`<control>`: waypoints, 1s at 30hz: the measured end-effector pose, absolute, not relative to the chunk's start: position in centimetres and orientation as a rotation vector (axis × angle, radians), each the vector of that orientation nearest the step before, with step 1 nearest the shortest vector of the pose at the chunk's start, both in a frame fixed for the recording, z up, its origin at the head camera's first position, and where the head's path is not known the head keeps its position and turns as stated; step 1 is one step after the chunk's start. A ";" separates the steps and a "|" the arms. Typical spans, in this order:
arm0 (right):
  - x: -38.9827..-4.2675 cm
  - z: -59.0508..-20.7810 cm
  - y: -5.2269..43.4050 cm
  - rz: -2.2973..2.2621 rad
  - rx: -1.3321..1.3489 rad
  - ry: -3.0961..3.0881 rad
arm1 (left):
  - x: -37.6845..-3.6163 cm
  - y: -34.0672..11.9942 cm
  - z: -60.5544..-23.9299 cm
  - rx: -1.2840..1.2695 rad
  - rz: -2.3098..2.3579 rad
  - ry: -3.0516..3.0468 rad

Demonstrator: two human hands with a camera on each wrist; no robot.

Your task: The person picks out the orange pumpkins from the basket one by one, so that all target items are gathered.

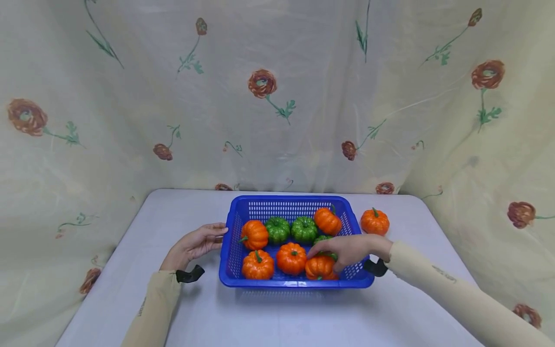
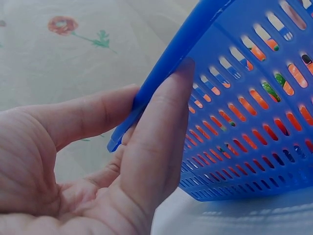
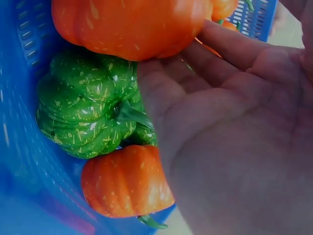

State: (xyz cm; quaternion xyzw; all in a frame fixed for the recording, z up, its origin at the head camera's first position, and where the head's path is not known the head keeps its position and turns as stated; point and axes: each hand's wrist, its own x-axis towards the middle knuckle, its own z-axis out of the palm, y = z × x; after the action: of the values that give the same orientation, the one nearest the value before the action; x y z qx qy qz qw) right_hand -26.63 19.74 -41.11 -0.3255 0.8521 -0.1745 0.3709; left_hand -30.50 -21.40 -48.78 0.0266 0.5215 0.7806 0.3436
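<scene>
A blue plastic basket with slotted walls holds several orange pumpkins and some green ones. My left hand pinches the basket's left rim between thumb and fingers. Inside the basket's front right corner, my right hand reaches down and grips an orange pumpkin, its fingers around the sides. That same orange pumpkin touches the fingertips in the right wrist view, beside a speckled green pumpkin. The right hand partly covers another green pumpkin in the head view.
One orange pumpkin sits on the white table outside the basket, close to its right wall. A flower-patterned curtain hangs behind the table and along both sides.
</scene>
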 end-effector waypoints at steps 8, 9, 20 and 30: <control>-26.5 -41.8 19.0 -0.300 -0.862 2.261 | -30.5 -21.3 -48.8 0.040 2.021 1.347; -26.5 -41.8 19.0 -0.299 -0.872 2.270 | -30.5 -21.3 -48.7 0.040 2.021 1.348; -26.8 -42.4 19.1 -0.347 -0.896 2.287 | -30.5 -21.5 -48.7 0.054 2.015 1.339; -27.0 -42.6 19.1 -0.328 -0.881 2.294 | -30.3 -21.3 -48.7 0.082 2.037 1.326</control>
State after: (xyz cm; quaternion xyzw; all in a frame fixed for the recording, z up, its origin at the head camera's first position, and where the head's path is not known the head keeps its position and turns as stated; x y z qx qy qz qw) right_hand -26.97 19.15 -42.56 -0.3361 0.8749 -0.1251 0.3253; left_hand -30.28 -21.31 -48.69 0.0317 0.5114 0.7853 0.3475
